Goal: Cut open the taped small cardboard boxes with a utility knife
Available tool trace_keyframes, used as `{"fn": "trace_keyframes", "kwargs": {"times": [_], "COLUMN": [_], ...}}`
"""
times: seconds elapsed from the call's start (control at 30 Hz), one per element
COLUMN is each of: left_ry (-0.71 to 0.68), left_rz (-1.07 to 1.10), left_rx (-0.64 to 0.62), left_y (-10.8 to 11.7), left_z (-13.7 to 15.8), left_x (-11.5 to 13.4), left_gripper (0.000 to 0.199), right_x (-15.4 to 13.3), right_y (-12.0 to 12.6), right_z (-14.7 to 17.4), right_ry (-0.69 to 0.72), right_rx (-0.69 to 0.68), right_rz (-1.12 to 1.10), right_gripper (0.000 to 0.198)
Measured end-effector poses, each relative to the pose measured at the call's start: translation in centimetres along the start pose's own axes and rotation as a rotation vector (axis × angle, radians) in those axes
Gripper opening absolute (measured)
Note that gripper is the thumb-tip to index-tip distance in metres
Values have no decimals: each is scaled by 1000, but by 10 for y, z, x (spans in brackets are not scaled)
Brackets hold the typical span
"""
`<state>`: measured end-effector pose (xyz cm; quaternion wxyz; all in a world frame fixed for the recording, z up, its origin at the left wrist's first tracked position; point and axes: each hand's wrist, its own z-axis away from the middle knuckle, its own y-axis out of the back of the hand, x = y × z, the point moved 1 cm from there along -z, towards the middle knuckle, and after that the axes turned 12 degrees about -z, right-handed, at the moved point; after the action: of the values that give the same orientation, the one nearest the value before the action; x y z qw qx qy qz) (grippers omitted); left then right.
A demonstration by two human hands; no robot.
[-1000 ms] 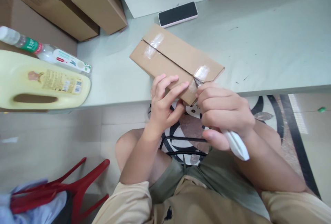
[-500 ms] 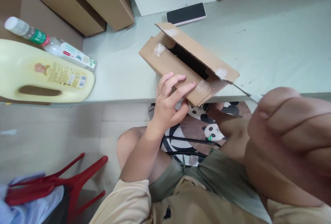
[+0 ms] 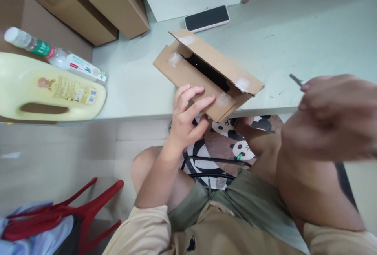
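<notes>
A small brown cardboard box (image 3: 193, 75) sits tilted at the table's front edge, its long flap partly raised over a dark gap. Clear tape pieces stick to its front face. My left hand (image 3: 188, 115) steadies it, fingers spread over that face and thumb at the lower edge. Out to the right, apart from the box, my right hand (image 3: 332, 117) is closed in a fist, smeared by motion. From it pokes a thin-bladed knife (image 3: 295, 79), with a narrow dark metal tip; its handle is hidden in the fist.
A black-topped slim device (image 3: 207, 18) lies behind the box. To the left are a yellow jug (image 3: 73, 90), a clear bottle (image 3: 59, 57) and larger cartons (image 3: 112, 4). A red plastic stool or chair (image 3: 88, 212) with cloth stands on the floor at lower left.
My right hand has pulled the knife away from the box's flap corner, up and to the right. My left hand stays on the box. The whole view has shifted slightly.
</notes>
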<state>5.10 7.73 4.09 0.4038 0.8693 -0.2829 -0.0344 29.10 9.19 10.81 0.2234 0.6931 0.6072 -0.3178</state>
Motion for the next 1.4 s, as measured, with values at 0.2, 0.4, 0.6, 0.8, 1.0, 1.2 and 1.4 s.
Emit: {"fn": "trace_keyframes", "kwargs": {"times": [0.2, 0.4, 0.6, 0.8, 1.0, 1.2, 1.4], "left_ry": [110, 522, 1088, 1115, 1241, 1217, 1093], "left_rz": [40, 377, 689, 590, 609, 813, 835], "left_rx": [-38, 128, 270, 341, 351, 152, 60], "left_y": [13, 27, 29, 40, 55, 51, 42], "left_z": [3, 10, 22, 21, 19, 17, 18], "left_x": [-18, -50, -70, -73, -81, -73, -64], "left_gripper": [33, 25, 60, 53, 40, 44, 58], "right_x": [72, 104, 127, 130, 124, 121, 119], "right_y": [-2, -6, -26, -29, -42, -62, -64], "right_z": [10, 18, 24, 29, 39, 43, 36], "right_ry": [-170, -494, -429, -343, -246, -515, -688], "right_rx": [-73, -346, -536, -480, -748, -621, -476], "right_rz": [485, 848, 870, 748, 281, -188, -420], "right_gripper": [15, 36, 49, 31, 35, 59, 73]}}
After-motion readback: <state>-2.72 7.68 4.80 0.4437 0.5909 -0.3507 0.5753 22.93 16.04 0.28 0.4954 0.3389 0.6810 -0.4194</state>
